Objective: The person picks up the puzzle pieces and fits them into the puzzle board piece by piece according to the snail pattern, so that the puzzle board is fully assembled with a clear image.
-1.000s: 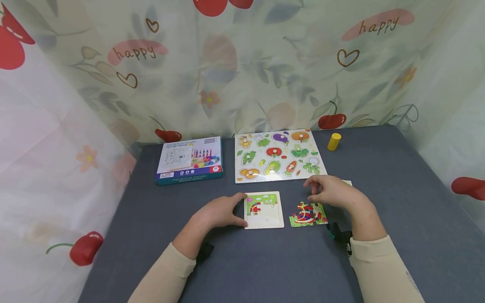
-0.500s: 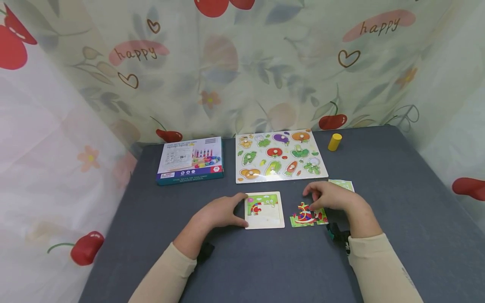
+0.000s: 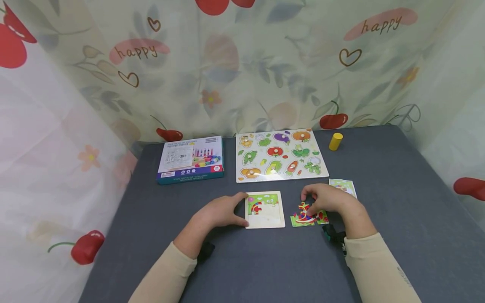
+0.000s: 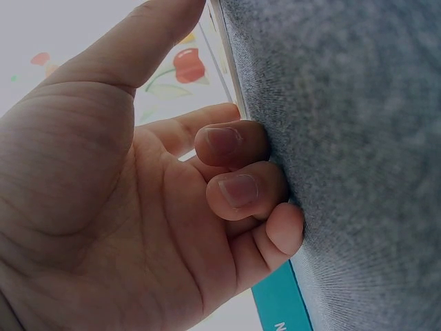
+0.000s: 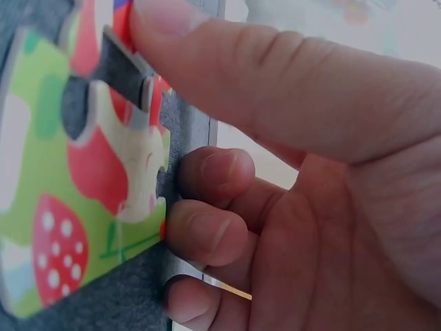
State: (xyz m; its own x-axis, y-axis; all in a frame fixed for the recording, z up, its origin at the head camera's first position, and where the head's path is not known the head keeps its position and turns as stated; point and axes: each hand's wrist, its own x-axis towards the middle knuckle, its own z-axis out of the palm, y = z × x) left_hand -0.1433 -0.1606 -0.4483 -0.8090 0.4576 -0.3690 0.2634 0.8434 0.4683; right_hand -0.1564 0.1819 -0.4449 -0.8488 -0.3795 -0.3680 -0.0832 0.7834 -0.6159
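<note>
I see a puzzle tray (image 3: 270,218) and loose pieces (image 3: 303,221).
Left hand (image 3: 219,211): thumb and forefinger spread against the tray; right hand (image 3: 329,198): touching pieces, whether pinching I cannot tell.

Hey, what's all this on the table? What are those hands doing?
Someone's left hand holds the left side of a puzzle frame, which is only partly filled. Their right hand touches the loose pieces to the frame's right. Whether it has gripped one is hard to see.
</note>
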